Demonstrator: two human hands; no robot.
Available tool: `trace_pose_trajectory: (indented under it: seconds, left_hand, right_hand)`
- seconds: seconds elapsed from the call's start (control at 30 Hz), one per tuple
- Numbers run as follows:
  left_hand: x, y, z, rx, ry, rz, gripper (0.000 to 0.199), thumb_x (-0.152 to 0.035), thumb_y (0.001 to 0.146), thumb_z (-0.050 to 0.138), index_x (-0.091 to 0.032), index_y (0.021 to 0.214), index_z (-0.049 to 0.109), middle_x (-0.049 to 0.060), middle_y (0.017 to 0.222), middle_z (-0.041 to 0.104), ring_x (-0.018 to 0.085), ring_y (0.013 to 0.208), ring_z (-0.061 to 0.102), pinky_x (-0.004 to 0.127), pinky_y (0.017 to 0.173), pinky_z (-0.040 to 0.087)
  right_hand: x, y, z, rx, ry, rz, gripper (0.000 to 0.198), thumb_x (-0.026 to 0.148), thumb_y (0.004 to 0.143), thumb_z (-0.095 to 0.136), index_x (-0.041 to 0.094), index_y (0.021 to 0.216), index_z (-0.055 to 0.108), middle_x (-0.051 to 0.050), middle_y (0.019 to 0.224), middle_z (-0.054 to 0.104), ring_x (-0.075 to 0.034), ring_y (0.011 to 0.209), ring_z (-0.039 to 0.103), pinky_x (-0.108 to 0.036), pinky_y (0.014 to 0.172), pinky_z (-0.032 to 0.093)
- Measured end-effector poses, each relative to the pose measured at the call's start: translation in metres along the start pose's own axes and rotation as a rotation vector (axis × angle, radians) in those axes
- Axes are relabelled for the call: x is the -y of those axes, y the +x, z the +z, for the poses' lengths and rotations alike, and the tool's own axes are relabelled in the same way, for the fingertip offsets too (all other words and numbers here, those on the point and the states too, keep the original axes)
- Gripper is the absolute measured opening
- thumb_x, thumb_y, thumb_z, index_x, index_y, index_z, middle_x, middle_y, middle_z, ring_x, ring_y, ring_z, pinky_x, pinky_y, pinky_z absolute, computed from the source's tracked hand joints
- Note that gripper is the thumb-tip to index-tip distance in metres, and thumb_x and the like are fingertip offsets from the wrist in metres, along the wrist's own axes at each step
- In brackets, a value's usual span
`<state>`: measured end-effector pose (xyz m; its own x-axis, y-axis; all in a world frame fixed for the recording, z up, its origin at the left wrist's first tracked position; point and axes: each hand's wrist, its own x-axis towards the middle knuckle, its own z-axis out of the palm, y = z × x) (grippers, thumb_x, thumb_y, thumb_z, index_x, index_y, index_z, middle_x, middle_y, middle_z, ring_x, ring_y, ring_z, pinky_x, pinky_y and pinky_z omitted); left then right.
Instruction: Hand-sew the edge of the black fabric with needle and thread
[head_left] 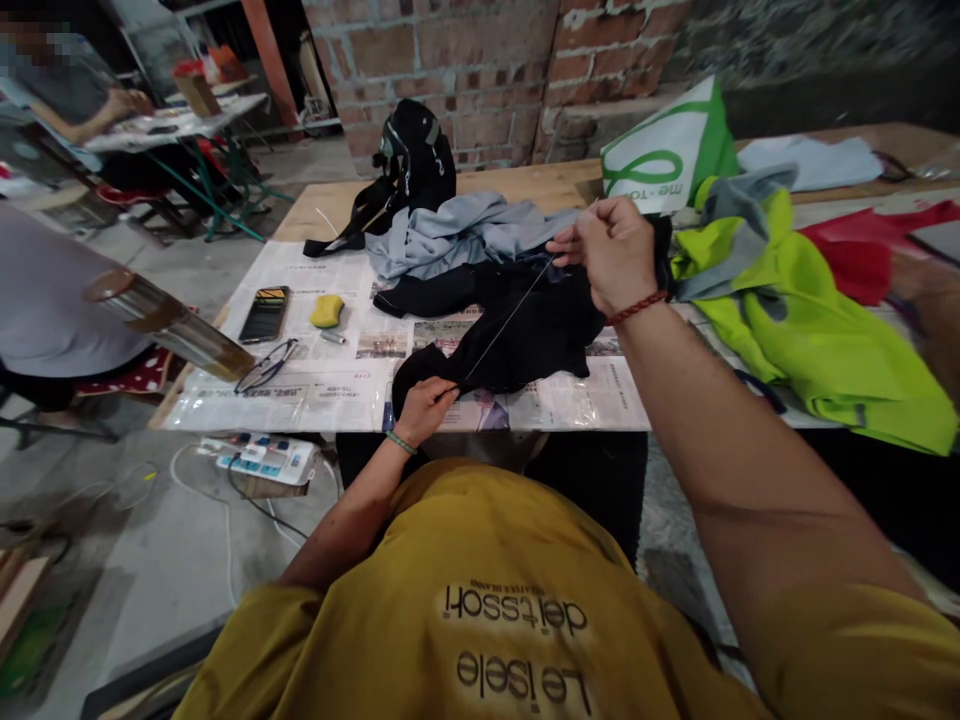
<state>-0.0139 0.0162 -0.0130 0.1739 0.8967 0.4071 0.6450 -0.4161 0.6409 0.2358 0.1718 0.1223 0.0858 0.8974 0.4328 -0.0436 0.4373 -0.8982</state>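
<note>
Brick walls close off the far side of a workshop, and a long wooden table (525, 185) runs across it, its near part covered with sheets of newspaper (315, 385). On the paper lies a black garment (525, 325), bunched, with a pale grey one (457, 235) heaped just behind it and touching it.

The left hand (426, 405) sits at the garment's near edge, fingers pinched shut on a fold of the black cloth. The right hand (611, 250) is raised above the far side of the garment, thumb and fingers closed on the upper end of a thread (510, 318). That thread is the relation that matters — it runs taut in a straight slanting line from the cloth at the left hand up and to the right, so its long axis points from near-left to far-right. The left hand is at the cloth; the right is well apart from it, at the thread's other end.

A needle cannot be made out; if one is there, the right fingers hide it. Exactly where the thread enters the cloth is covered by the left fingers and lost against the black.

Left of the garment lie a phone (264, 313), a yellow sponge-like block (328, 311) and a pair of glasses (267, 365). A lime-green garment (810, 330) spreads on the right, and a black backpack (411, 160) stands at the back. Another person's sleeve (45, 290) is cut off at the left edge.
</note>
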Motion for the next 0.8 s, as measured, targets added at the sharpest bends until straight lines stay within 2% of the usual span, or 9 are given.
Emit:
trace_pose_trajectory:
  seconds: [0.07,0.17,0.3,0.37,0.5,0.63,0.73,0.8]
  left_hand:
    - [0.000,0.000,0.000,-0.008,0.001,0.007,0.013,-0.021,0.083,0.056,-0.016,0.084,0.068,0.003,0.075,0.065,0.012,0.070,0.059,0.024,0.067,0.045]
    - [-0.001,0.000,0.000,-0.017,0.001,0.009,0.013,-0.020,0.083,0.056,-0.016,0.084,0.068,0.003,0.075,0.066,0.012,0.070,0.060,0.024,0.067,0.045]
    - [-0.003,0.000,-0.001,-0.012,0.015,0.004,0.013,-0.020,0.082,0.056,-0.017,0.084,0.068,0.003,0.075,0.066,0.012,0.070,0.060,0.024,0.067,0.044]
    - [-0.004,0.000,-0.001,0.003,0.039,0.004,0.013,-0.020,0.083,0.056,-0.017,0.084,0.068,0.003,0.074,0.066,0.013,0.070,0.060,0.025,0.068,0.044]
    - [-0.007,0.003,0.000,0.070,0.131,0.028,0.012,-0.021,0.082,0.057,-0.017,0.086,0.068,0.004,0.078,0.067,0.014,0.075,0.061,0.028,0.073,0.043]
    - [-0.015,0.011,-0.002,0.176,0.359,0.050,0.021,-0.028,0.079,0.060,-0.018,0.097,0.066,0.006,0.089,0.066,0.020,0.087,0.059,0.033,0.076,0.042]
    - [-0.018,0.015,-0.011,0.224,0.569,0.033,0.026,-0.031,0.079,0.058,-0.020,0.101,0.065,0.008,0.093,0.065,0.026,0.092,0.055,0.039,0.077,0.040]
    - [-0.015,0.014,-0.022,0.271,0.641,0.012,0.023,-0.024,0.081,0.052,-0.021,0.100,0.066,0.009,0.095,0.064,0.026,0.093,0.054,0.039,0.078,0.040]
  right_hand:
    - [-0.005,-0.009,0.007,0.023,-0.026,0.015,0.013,0.031,0.085,0.054,0.023,0.082,0.045,0.004,0.066,0.062,-0.012,0.062,0.066,-0.021,0.046,0.050]
    - [-0.024,-0.040,0.021,0.088,-0.065,0.081,0.014,0.032,0.084,0.054,0.021,0.081,0.046,0.004,0.066,0.063,-0.012,0.063,0.066,-0.020,0.048,0.050]
    - [-0.065,-0.090,0.033,0.210,-0.088,0.288,0.013,0.030,0.082,0.053,0.019,0.079,0.047,0.003,0.063,0.062,-0.012,0.060,0.066,-0.019,0.047,0.049]
    - [-0.084,-0.104,0.030,0.191,-0.134,0.372,0.011,0.028,0.082,0.053,0.018,0.078,0.048,0.003,0.062,0.061,-0.011,0.056,0.064,-0.017,0.045,0.047]
    - [-0.108,-0.100,0.008,0.075,-0.190,0.361,0.009,0.026,0.081,0.053,0.018,0.079,0.048,0.003,0.062,0.060,-0.010,0.052,0.063,-0.017,0.044,0.046]
    - [-0.113,-0.082,-0.012,0.004,-0.207,0.335,0.011,0.027,0.081,0.052,0.019,0.078,0.046,0.004,0.060,0.059,-0.011,0.051,0.063,-0.017,0.042,0.045]
    - [-0.114,-0.078,-0.018,-0.030,-0.222,0.336,0.012,0.029,0.081,0.053,0.019,0.078,0.046,0.004,0.059,0.058,-0.010,0.050,0.062,-0.017,0.041,0.045]
    - [-0.115,-0.079,-0.019,-0.033,-0.232,0.326,0.013,0.030,0.081,0.053,0.019,0.079,0.046,0.004,0.060,0.059,-0.010,0.050,0.062,-0.017,0.042,0.046]
